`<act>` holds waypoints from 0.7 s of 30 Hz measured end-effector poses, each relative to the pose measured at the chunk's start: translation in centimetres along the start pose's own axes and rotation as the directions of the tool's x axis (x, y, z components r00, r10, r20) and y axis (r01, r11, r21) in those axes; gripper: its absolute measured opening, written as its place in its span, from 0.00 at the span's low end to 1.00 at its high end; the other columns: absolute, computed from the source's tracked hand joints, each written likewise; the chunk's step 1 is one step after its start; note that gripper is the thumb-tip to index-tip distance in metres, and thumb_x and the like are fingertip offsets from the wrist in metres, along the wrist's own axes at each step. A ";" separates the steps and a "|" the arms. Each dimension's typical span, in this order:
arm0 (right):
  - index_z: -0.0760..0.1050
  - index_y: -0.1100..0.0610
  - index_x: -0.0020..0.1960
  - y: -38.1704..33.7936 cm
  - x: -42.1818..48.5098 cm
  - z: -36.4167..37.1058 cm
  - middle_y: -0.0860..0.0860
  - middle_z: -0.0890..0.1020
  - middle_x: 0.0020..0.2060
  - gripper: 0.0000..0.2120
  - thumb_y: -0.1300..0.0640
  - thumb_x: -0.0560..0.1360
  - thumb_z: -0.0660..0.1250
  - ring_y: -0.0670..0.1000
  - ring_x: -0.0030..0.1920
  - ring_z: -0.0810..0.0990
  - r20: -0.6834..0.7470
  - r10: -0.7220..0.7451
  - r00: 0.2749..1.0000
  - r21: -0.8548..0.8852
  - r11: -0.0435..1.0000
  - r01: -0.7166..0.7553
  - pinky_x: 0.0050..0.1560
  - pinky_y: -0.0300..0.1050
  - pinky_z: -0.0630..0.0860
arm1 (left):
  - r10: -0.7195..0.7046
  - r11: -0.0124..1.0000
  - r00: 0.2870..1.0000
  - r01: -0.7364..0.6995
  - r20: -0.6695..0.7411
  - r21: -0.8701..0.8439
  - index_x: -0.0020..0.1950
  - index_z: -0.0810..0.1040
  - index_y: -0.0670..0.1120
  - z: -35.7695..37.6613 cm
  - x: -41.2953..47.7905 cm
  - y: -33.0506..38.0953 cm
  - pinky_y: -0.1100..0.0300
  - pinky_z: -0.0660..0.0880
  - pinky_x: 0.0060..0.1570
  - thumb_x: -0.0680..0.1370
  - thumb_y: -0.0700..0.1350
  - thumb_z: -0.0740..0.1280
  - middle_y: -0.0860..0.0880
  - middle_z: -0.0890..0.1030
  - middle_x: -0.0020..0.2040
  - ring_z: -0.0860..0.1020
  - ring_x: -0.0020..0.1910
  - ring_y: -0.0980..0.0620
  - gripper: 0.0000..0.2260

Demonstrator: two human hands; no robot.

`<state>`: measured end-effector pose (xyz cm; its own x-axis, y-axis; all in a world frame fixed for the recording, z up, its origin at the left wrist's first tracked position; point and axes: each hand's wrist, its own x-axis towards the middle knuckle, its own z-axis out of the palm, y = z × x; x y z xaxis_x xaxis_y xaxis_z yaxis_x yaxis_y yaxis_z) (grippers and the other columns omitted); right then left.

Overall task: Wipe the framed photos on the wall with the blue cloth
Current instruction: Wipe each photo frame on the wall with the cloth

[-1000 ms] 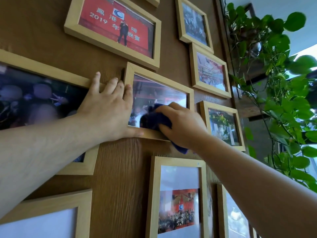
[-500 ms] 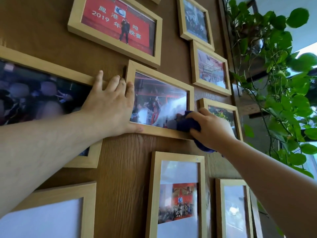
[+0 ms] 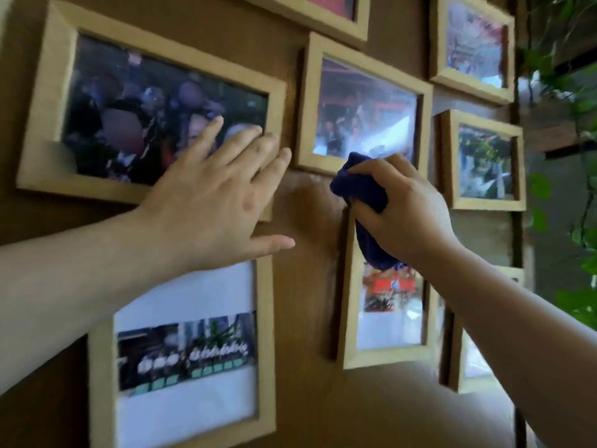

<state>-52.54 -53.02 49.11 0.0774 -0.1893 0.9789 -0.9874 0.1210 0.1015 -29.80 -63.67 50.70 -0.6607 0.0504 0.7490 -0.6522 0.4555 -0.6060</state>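
Observation:
Several light wooden framed photos hang on a brown wood wall. My right hand (image 3: 403, 205) grips the bunched dark blue cloth (image 3: 365, 202), held just below the middle frame (image 3: 365, 105) and over the top of the portrait frame (image 3: 387, 318) beneath it. My left hand (image 3: 219, 192) is spread open, fingers apart, over the lower right corner of the large dark photo frame (image 3: 145, 105); whether it touches the glass I cannot tell. The image is motion-blurred.
A white-matted frame (image 3: 187, 357) hangs at lower left. Two smaller frames (image 3: 475, 43) (image 3: 484, 163) hang at right, another (image 3: 465, 367) at lower right behind my forearm. Green trailing plant leaves (image 3: 575, 189) hang along the right edge by a window.
The view has dropped and shifted. My right hand with the cloth came off the middle photo's glass and moved down below its lower edge. My left hand left that frame's side, now spread over the large frame.

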 end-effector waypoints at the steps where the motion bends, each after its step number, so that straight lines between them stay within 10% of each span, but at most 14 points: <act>1: 0.73 0.44 0.59 -1.2 -0.7 0.4 0.45 0.76 0.51 0.16 0.49 0.71 0.67 0.46 0.42 0.72 -0.010 0.012 1.000 0.043 0.999 -0.011 0.38 0.43 0.68 | 0.006 1.000 1.000 -0.006 -0.006 -0.015 0.75 0.56 0.39 -0.1 -1.4 -0.1 0.37 0.54 0.71 0.72 0.72 0.49 0.37 0.62 0.75 0.58 0.74 0.40 0.44; 21: 0.73 0.54 0.61 -14.2 -8.6 7.9 0.53 0.75 0.50 0.18 0.50 0.73 0.64 0.52 0.36 0.75 0.085 -0.026 0.996 0.120 0.993 0.015 0.27 0.39 0.68 | -0.082 0.996 0.964 0.087 0.253 -0.011 0.74 0.57 0.41 2.4 -17.4 -4.6 0.41 0.58 0.72 0.72 0.68 0.57 0.40 0.61 0.76 0.59 0.74 0.42 0.40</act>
<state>-40.26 -60.84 37.80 0.0907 -0.2749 0.9572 -0.9955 0.0000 0.0943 -16.22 -68.76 39.84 -0.6777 -0.2135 0.7037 -0.7032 0.4681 -0.5352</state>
